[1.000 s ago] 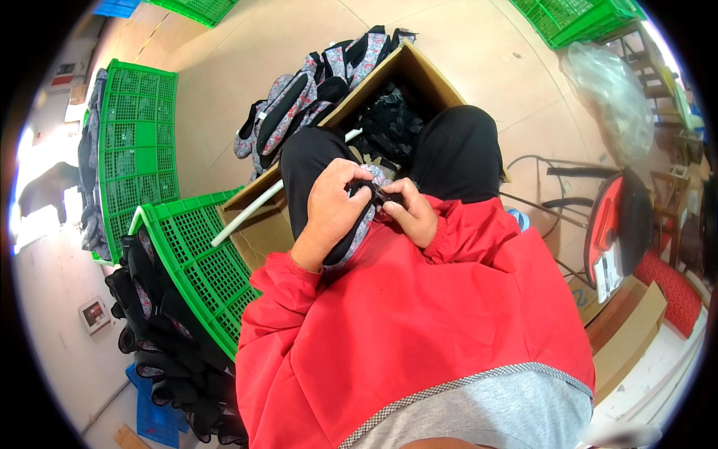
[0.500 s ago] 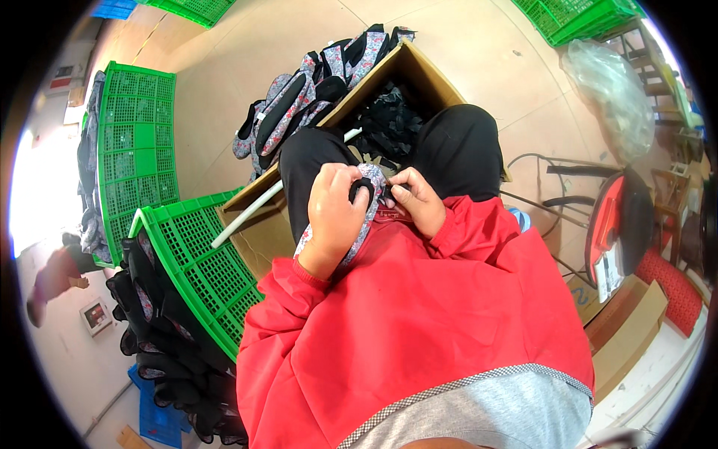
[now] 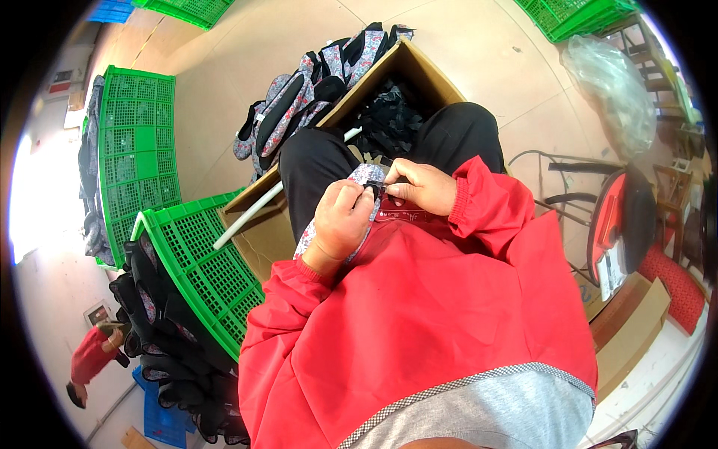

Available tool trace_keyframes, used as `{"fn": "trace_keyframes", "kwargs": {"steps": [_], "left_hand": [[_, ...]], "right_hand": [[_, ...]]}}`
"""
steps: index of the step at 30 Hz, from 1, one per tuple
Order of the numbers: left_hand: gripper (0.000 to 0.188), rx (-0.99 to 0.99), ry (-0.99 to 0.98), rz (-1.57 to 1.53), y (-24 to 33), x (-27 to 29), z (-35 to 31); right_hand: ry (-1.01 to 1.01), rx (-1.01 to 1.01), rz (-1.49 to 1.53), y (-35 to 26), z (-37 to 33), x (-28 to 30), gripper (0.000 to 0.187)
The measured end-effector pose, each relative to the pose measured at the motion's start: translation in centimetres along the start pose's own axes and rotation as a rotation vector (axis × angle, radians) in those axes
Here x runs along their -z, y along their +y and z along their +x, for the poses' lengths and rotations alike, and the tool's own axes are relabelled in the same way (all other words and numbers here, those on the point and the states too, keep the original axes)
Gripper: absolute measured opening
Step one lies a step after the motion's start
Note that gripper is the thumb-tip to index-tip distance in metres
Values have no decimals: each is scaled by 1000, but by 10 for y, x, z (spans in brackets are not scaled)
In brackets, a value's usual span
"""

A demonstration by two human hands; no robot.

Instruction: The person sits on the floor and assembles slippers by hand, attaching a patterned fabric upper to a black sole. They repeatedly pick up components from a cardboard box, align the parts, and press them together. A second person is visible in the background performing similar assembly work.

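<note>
A floral fabric piece (image 3: 368, 173) with a black part lies over my lap, its lower end showing beside my left wrist. My left hand (image 3: 340, 221) is closed around it, fingers curled and thumb at the black part. Just right of that, my right hand (image 3: 425, 188) pinches at the same black part, fingertips almost meeting the left thumb. Whether the right fingers also grip something small and dark is hard to make out. Between my knees stands an open cardboard box (image 3: 263, 248) with black scraps (image 3: 389, 120) inside. A white rod (image 3: 250, 215) leans across its left side.
Floral-and-black fabric pieces (image 3: 288, 105) lie heaped beyond the box. A green crate (image 3: 198, 251) stands at my left with black pieces (image 3: 168, 340) beside it; another green crate (image 3: 138, 153) is farther off. Right are a chair (image 3: 609, 217) and plastic bag (image 3: 609, 93). A person (image 3: 97, 352) is far left.
My right hand has turned and shifted up and left against the fabric, its forearm raised. The left hand has moved slightly right. The person at far left has moved nearer the crate.
</note>
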State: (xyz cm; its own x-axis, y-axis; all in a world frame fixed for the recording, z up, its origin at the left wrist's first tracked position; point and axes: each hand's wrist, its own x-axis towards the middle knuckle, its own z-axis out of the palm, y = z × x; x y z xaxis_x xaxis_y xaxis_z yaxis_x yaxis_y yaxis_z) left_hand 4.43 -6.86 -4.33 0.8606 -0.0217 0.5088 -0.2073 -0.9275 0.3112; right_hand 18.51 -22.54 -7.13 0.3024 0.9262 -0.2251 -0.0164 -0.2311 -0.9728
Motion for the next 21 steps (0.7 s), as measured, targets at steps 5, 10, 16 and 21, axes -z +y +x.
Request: {"fn": "trace_keyframes", "kwargs": {"steps": [5,10,16,21], "left_hand": [[15,-17,6,-2,-1,-3,-3],[16,-17,2,-21,-1,-1,-1],[16,-45,7,-15,0,-2,-1],[16,-56,2,-16,0,-1,0]], "right_hand": [[0,6,-231,-12,-1,3,18],[-1,-7,-279,-17,-1,4,19],[-29,-3,-172,-10,6,5,19],[-45,-43,-169,-15,8,5,11]]}}
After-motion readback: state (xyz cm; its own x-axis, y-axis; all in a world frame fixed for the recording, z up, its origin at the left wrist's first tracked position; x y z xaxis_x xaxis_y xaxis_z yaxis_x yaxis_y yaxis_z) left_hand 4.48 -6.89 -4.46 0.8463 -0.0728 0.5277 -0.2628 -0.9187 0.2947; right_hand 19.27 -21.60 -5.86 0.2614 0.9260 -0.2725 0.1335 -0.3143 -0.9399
